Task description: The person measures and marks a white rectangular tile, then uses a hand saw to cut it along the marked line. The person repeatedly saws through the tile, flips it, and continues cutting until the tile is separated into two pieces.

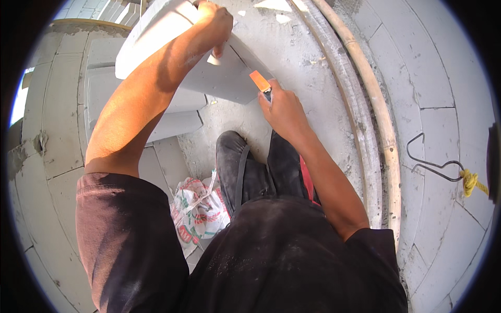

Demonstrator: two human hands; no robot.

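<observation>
Head view showed the left hand [213, 23] gripping the top edge of a white block [209, 78] at upper centre, while the right hand [284, 107] was closed around an orange-handled tool [260, 81] set against the block's lower edge. Steady pressure from the left hand would help the tool track straight; stacked blocks [104, 78] crowded the left, bamboo poles [376, 115] the right, with open floor [292, 52] between

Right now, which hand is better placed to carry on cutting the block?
The right hand: it already grips the orange-handled tool against the white block. The left hand is busy steadying the block from above.
</observation>
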